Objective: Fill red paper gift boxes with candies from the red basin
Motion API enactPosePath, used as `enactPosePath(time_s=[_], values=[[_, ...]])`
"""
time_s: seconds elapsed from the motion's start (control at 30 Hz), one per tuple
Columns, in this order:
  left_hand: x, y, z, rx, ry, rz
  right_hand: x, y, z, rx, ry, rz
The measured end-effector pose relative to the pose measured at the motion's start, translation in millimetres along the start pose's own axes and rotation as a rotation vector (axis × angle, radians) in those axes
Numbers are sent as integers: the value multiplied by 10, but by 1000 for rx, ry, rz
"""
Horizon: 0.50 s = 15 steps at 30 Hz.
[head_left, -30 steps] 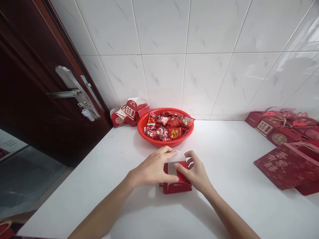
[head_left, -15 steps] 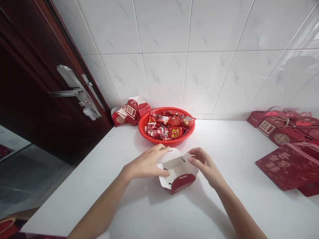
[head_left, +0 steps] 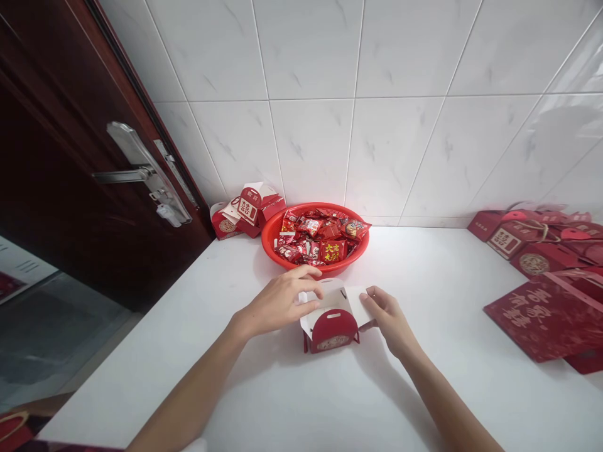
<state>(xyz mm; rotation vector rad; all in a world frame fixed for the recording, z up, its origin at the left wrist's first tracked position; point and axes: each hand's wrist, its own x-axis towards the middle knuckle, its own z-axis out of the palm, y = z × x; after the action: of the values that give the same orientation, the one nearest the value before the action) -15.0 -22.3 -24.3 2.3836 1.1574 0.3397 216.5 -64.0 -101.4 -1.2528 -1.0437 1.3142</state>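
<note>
A small red gift box (head_left: 333, 336) with a white inside stands on the white table, its top flaps spread. My right hand (head_left: 387, 317) pinches the box's right flap between thumb and fingers. At the box's left side is my left hand (head_left: 282, 301), fingers apart, with thumb and fingertips over the left flap and opening; whether they touch it I cannot tell. Just behind, a red plastic basket (head_left: 269, 254) holds many red-wrapped sweets (head_left: 332, 251).
Several red boxes (head_left: 249, 210) lean by the wall, left of the basket. At the right are more red boxes (head_left: 513, 242) and a red gift bag (head_left: 522, 317). A dark wooden door (head_left: 70, 94) with a metal handle (head_left: 122, 176) stands at the left.
The box has turned and now sits squarer, its red front facing me. My right hand has shifted its grip lower on the right flap, now bent outward. My left fingers have curled somewhat.
</note>
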Motion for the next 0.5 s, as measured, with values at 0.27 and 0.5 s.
enactPosePath(time_s=[0.27, 0.5], values=[[-1, 28, -25, -17, -84, -78, -14, 50, 41, -15, 33, -86], [23, -14, -27, -91, -198, -55, 3, 154, 57, -141, 43, -107]])
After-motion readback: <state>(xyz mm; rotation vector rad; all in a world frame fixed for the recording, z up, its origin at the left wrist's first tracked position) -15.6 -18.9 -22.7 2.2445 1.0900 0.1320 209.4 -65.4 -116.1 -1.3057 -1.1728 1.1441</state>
